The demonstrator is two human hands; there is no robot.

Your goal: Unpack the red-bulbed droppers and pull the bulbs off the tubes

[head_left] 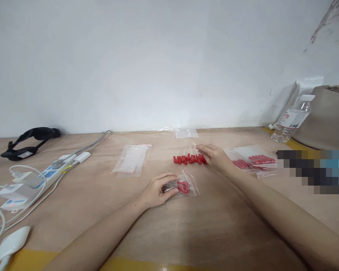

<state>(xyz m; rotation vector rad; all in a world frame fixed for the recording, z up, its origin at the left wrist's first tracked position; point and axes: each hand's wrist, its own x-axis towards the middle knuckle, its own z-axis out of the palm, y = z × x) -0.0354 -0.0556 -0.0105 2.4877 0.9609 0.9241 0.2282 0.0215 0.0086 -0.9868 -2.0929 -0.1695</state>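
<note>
My left hand (157, 191) curls its fingers and thumb round a small clear zip-lock bag (194, 186), which lies on the table with its mouth toward the right. Red-ended droppers (183, 187) show through the plastic. Beyond it, several loose droppers (185, 159) lie side by side, clear thin stems pointing to the wall and red bulbs toward me. My right hand (213, 156) is at the right end of this row, its bent fingers closed on a dropper there; the thumb is partly hidden.
Flat clear bags (132, 160) lie left of the row, and another bag (185, 133) by the wall. Filled bags (254, 160) are on the right, near a bottle (292, 118) and a beige container (324, 116). A power strip (52, 173), cables and a black headset (31, 143) occupy the left.
</note>
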